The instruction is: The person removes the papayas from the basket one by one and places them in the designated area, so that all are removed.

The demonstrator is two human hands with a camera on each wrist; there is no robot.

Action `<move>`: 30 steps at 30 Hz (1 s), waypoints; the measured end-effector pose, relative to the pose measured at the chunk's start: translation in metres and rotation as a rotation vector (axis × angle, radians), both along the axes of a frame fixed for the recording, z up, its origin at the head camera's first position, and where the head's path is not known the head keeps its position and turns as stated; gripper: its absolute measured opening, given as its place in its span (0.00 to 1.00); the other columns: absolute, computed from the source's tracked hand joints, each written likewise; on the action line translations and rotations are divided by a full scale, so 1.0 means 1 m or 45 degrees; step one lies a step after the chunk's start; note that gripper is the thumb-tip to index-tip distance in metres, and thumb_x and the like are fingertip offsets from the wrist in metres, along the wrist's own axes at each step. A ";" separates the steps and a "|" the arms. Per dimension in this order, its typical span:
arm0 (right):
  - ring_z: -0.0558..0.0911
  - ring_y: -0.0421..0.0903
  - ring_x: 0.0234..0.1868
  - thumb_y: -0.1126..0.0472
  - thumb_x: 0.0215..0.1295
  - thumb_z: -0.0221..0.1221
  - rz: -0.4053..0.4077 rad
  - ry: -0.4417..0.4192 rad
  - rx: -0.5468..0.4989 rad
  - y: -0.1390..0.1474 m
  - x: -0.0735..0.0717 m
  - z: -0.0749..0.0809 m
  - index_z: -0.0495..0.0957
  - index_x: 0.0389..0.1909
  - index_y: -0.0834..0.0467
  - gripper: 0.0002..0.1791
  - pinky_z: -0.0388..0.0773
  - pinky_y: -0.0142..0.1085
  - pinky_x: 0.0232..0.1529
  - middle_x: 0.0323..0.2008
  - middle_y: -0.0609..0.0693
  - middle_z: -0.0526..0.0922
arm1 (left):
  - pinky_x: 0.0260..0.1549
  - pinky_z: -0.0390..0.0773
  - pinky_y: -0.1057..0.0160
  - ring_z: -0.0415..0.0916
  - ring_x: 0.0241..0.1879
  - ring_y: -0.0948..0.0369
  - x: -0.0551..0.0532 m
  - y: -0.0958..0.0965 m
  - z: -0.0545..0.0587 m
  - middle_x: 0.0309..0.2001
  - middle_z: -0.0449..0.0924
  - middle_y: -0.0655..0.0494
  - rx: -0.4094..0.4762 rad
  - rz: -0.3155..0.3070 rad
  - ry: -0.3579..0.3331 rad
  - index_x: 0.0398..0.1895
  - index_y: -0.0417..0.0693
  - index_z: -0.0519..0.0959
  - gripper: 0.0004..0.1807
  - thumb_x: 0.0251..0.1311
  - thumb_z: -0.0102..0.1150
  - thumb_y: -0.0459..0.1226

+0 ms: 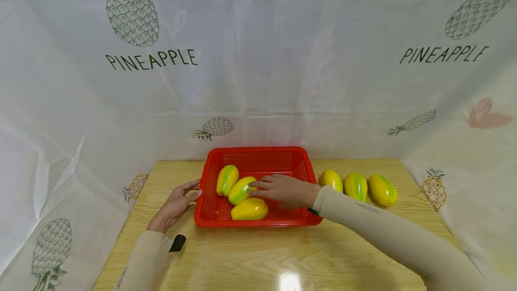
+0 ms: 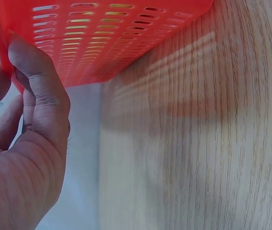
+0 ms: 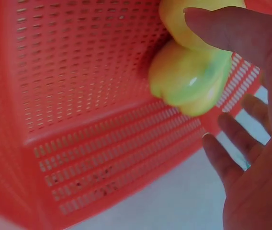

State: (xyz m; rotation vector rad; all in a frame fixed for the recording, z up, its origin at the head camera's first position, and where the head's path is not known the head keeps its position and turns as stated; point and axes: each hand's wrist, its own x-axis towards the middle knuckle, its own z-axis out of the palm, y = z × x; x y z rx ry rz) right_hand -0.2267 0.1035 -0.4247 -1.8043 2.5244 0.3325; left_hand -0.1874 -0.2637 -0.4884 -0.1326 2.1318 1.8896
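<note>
In the head view a red plastic basket sits on the table. Three yellow-green fruits, like papayas or mangoes, lie in its left half: a far-left fruit, a middle fruit and a near fruit. My left hand pinches the basket's left rim, its fingers and thumb on either side in the left wrist view. My right hand reaches over the basket, fingers spread, fingertips close to the middle fruit. The right wrist view shows that hand holding nothing; contact with a fruit is unclear.
Right of the basket stand three more such fruits: a left one, a middle one partly behind the right sleeve, and a right one. A white pineapple-print sheet hangs behind and beside the wooden table.
</note>
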 end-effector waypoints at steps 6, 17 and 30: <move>0.68 0.47 0.77 0.62 0.70 0.69 0.062 0.056 0.112 -0.022 0.002 0.000 0.60 0.83 0.43 0.45 0.66 0.42 0.76 0.83 0.43 0.59 | 0.40 0.84 0.64 0.78 0.42 0.63 -0.001 0.001 0.000 0.67 0.64 0.41 -0.009 0.012 -0.004 0.83 0.39 0.59 0.31 0.82 0.52 0.34; 0.64 0.43 0.80 0.61 0.69 0.71 0.134 0.094 0.266 -0.046 0.000 -0.016 0.53 0.85 0.37 0.51 0.60 0.41 0.79 0.84 0.36 0.54 | 0.40 0.85 0.64 0.78 0.42 0.62 0.001 0.003 0.002 0.68 0.63 0.39 -0.017 0.012 0.007 0.83 0.37 0.59 0.32 0.81 0.52 0.34; 0.62 0.42 0.80 0.49 0.71 0.68 0.212 0.181 0.329 -0.054 0.003 -0.029 0.51 0.85 0.30 0.49 0.62 0.40 0.78 0.82 0.37 0.59 | 0.41 0.85 0.63 0.79 0.43 0.61 0.001 0.003 0.000 0.67 0.64 0.40 -0.014 0.022 0.000 0.82 0.38 0.59 0.31 0.81 0.53 0.34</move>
